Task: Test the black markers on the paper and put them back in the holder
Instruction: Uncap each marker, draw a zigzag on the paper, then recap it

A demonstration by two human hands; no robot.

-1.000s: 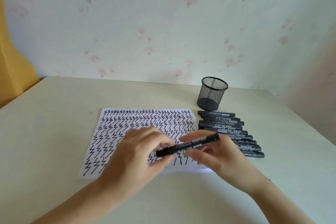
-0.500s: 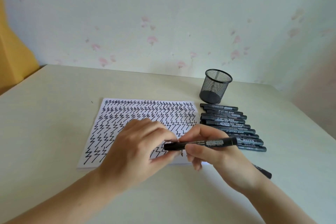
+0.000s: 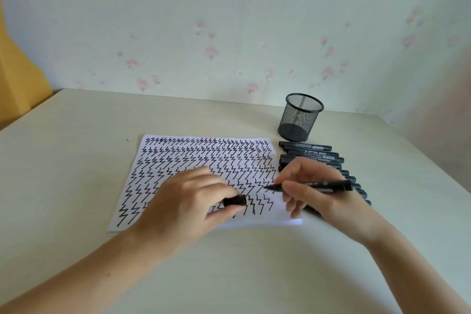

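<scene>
The right hand (image 3: 321,194) has its grip closed on an uncapped black marker (image 3: 318,184), tip pointing left over the white sheet of paper (image 3: 178,160) covered in black zigzags. Left of that grip, the left hand (image 3: 188,201) pinches the black cap (image 3: 235,200) above the paper. Behind the right grip lie a row of black markers (image 3: 311,153) on the pale counter (image 3: 76,135), the black mesh holder (image 3: 300,118) beyond them.

Before you, a pale cream table (image 3: 76,155), floral wallpaper (image 3: 229,33) along its far edge, yellow curtain (image 3: 17,79) past its far left corner.
</scene>
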